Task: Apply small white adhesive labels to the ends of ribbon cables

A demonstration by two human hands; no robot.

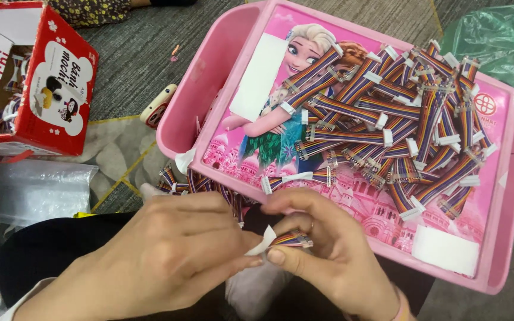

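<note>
Below the pink tray [507,238] near edge, left hand [168,249] and right hand [328,249] pinch one ribbon cable [291,239], wrapping white tape [261,242]; next: press tape closed.

Red carton [60,89] at upper left on floor: open top, rectangular, white oval panel with small cartoon figure on side, white lettering. Clear plastic bag [40,190] just below carton, crumpled, flat on floor. Green translucent plastic bag [504,44] at upper right, behind pink tray [209,77]. White rectangular blank labels [260,77] and [444,249] stuck on tray's picture surface, upper left and lower right.
</note>
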